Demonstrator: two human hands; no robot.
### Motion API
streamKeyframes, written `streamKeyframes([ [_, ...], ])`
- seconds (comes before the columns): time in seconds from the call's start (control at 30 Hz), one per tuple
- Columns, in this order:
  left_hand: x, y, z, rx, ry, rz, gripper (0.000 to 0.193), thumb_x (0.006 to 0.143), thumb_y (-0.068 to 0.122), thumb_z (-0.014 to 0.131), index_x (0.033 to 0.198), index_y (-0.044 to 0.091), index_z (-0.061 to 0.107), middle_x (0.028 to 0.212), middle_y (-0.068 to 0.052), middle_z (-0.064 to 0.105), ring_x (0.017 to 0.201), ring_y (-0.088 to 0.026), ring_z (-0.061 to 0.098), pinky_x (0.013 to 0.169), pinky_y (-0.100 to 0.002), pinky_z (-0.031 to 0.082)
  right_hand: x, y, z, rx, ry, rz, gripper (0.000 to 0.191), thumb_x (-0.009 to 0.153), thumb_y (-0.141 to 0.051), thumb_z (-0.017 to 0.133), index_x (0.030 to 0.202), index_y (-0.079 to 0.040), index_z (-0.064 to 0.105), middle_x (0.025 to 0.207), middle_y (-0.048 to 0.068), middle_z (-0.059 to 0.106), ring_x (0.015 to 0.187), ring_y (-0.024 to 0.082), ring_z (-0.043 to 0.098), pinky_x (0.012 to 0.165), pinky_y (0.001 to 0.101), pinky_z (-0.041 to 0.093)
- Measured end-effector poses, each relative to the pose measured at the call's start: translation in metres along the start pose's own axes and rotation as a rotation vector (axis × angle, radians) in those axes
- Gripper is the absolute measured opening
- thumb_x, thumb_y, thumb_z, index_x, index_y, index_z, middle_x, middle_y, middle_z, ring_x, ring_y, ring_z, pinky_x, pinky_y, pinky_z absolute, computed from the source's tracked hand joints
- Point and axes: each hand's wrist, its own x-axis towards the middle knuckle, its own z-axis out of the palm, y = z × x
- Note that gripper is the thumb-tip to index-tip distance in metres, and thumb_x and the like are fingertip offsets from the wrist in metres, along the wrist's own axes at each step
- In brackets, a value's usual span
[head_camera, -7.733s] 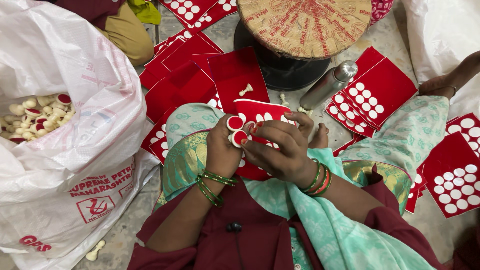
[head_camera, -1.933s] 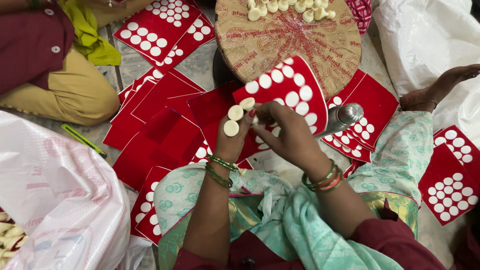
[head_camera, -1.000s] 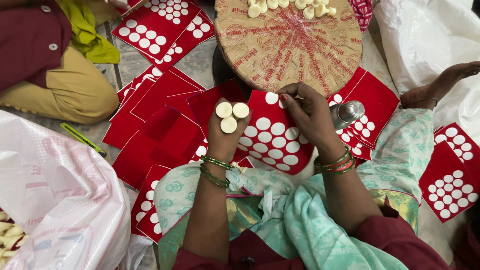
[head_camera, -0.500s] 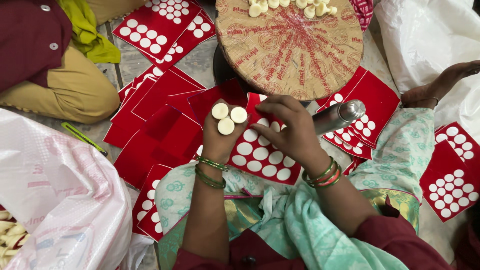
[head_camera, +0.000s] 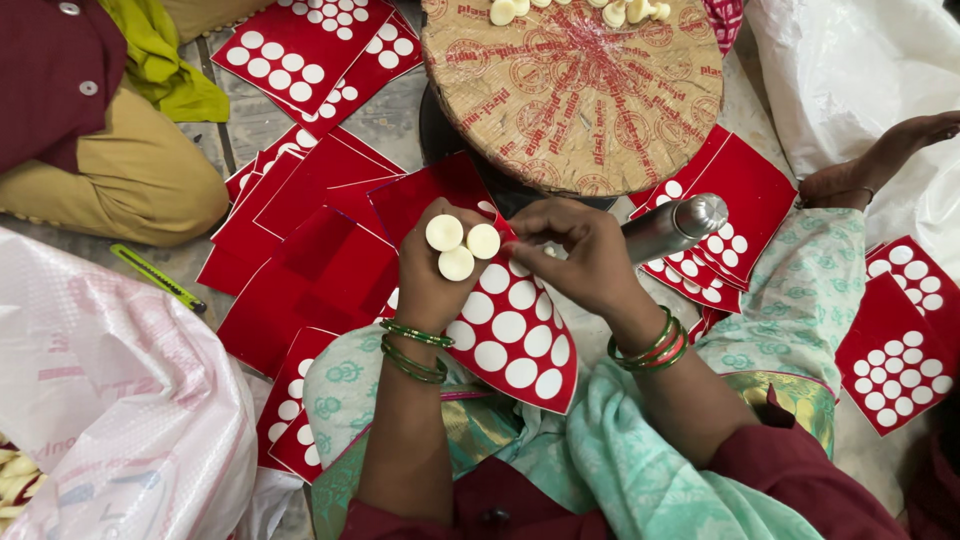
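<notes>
Resting over the lap, a red card (head_camera: 515, 335) is mostly filled with white discs — three loose discs (head_camera: 458, 246) are pinched by the closed left hand (head_camera: 430, 275); the right hand (head_camera: 585, 255) is curled shut at the card's top edge.

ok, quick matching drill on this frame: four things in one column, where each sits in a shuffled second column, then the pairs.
Things:
1. three white discs
2. red card with white dots
3. metal cylinder
4. round woven board

Places:
A. on the floor beyond both hands, a few pale pieces at its far edge
B. under the left hand, over the lap
C. stacked on the back of the left hand
D. beside the right hand, lying across red cards

Pairs: 1-C, 2-B, 3-D, 4-A
</notes>
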Motion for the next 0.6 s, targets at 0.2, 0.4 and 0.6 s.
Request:
streamKeyframes([
  [0.2, 0.001, -0.001, -0.003, -0.095, -0.102, 0.023, 0.026, 0.084, -0.002, 0.08, 0.098, 0.005, 0.059, 0.101, -0.002, 0.065, 0.102, -0.015, 0.068, 0.091, -0.031, 0.055, 0.002, 0.014, -0.01, 0.242, -0.029, 0.13, 0.014, 0.096, -0.001, 0.071, 0.107, 0.007, 0.073, 0.111, 0.01, 0.073, 0.098, 0.011, 0.07, 0.087, 0.026, 0.058],
  [0.4, 0.001, -0.005, -0.007, -0.16, -0.156, -0.008, 0.028, 0.086, -0.001, 0.078, 0.091, 0.007, 0.052, 0.101, -0.002, 0.066, 0.095, -0.014, 0.063, 0.089, -0.029, 0.053, 0.002, 0.016, -0.02, 0.219, -0.064, 0.169, 0.013, 0.097, -0.002, 0.07, 0.107, 0.007, 0.073, 0.103, 0.009, 0.075, 0.091, 0.01, 0.069, 0.08, 0.0245, 0.057],
  [0.6, 0.002, -0.008, -0.007, -0.045, -0.15, 0.04, 0.026, 0.083, -0.001, 0.078, 0.101, 0.006, 0.061, 0.097, -0.002, 0.064, 0.093, -0.014, 0.065, 0.086, -0.029, 0.054, 0.003, -0.001, -0.03, 0.054, 0.107, 0.031, 0.009, 0.096, 0.0, 0.069, 0.101, 0.007, 0.073, 0.11, 0.01, 0.074, 0.099, 0.011, 0.071, 0.091, 0.0262, 0.057],
])
